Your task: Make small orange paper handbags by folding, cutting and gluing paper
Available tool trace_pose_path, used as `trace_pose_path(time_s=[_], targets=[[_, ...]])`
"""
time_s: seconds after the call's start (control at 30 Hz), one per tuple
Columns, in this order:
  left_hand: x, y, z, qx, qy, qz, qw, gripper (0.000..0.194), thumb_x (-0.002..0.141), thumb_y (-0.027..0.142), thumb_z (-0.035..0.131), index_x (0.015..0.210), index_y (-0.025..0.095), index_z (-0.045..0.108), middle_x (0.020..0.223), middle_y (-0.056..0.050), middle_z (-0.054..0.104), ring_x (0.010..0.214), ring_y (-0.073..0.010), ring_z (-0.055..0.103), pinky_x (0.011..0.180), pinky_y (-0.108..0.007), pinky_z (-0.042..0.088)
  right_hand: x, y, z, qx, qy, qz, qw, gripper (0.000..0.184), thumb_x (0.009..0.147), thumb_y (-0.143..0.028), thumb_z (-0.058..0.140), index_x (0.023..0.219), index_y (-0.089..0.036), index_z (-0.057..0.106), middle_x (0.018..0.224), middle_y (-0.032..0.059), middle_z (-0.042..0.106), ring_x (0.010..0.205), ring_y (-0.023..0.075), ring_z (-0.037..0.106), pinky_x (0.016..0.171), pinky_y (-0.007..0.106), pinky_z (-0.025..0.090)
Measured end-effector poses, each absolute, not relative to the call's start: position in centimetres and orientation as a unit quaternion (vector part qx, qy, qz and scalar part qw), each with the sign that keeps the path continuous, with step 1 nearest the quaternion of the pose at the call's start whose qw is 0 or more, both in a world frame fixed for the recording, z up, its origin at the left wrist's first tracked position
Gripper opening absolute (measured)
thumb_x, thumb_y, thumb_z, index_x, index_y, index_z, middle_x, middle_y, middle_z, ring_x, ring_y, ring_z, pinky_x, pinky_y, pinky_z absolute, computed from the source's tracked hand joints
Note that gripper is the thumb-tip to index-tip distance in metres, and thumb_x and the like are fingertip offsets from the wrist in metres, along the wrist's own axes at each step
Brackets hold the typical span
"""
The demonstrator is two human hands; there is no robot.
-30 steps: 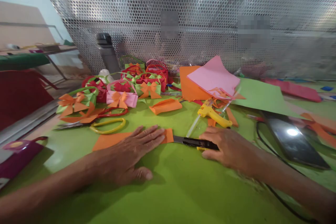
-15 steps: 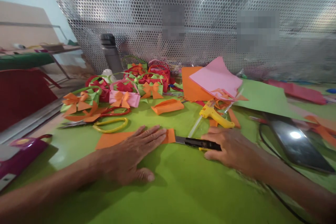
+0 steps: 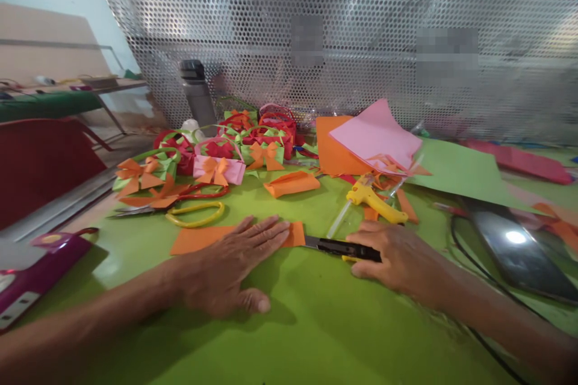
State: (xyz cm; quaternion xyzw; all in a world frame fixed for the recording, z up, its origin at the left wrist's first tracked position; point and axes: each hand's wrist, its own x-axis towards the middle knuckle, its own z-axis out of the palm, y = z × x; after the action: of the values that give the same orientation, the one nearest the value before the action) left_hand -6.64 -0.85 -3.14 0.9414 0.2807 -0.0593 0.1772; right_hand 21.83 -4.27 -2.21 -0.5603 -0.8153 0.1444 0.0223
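My left hand lies flat, fingers spread, pressing an orange paper strip onto the green table. My right hand is closed round a black and yellow utility knife. The knife's blade meets the strip's right end, just past my left fingertips. The middle of the strip is hidden under my left hand.
Beyond the knife lie a yellow glue gun, orange, pink and green paper sheets, and a folded orange piece. Paper baskets with bows and scissors crowd the left. A phone with cable lies right. A perforated metal screen stands behind.
Both hands stay in place on the strip and the knife. Only the view has drifted slightly, shifting the scene a little to the right.
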Motion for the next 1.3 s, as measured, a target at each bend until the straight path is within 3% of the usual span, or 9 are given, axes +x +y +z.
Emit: trace_pose_path(time_s=[0.3,1.03,1.3], targets=[[-6.8,-0.9,-3.2,0.943,0.272,-0.044,0.186,0.093,0.077,0.072,0.039,0.145,0.024,-0.003,0.152,-0.008,0.004,0.138,-0.0334,0.004,0.111,-0.054,0.0,21.6,-4.1,-1.9,-0.553,-0.819,0.151,0.023,0.005,0.075,-0.022,0.061,0.076,-0.018,0.063,0.074,0.0007,0.055,0.066,0.0142,0.051,0.061,0.026,0.032],[-6.6,-1.1,-2.8,0.937,0.281,-0.048,0.201,0.091,0.078,0.07,0.04,0.145,0.025,-0.001,0.153,-0.007,0.004,0.139,-0.0319,0.003,0.111,-0.054,0.001,20.7,-4.3,-2.4,-0.539,-0.829,0.149,0.026,0.004,0.076,-0.022,0.06,0.074,-0.018,0.061,0.075,0.0008,0.055,0.068,0.0149,0.052,0.06,0.026,0.031],[-5.2,-3.8,-3.6,0.89,0.389,-0.034,0.235,0.076,0.089,0.06,0.027,0.145,0.021,-0.005,0.152,-0.006,-0.004,0.138,-0.03,-0.007,0.111,-0.055,0.005,20.9,-3.9,-2.6,-0.555,-0.821,0.131,0.037,0.005,0.077,-0.021,0.061,0.08,-0.019,0.064,0.075,0.0002,0.055,0.068,0.015,0.054,0.06,0.025,0.032]])
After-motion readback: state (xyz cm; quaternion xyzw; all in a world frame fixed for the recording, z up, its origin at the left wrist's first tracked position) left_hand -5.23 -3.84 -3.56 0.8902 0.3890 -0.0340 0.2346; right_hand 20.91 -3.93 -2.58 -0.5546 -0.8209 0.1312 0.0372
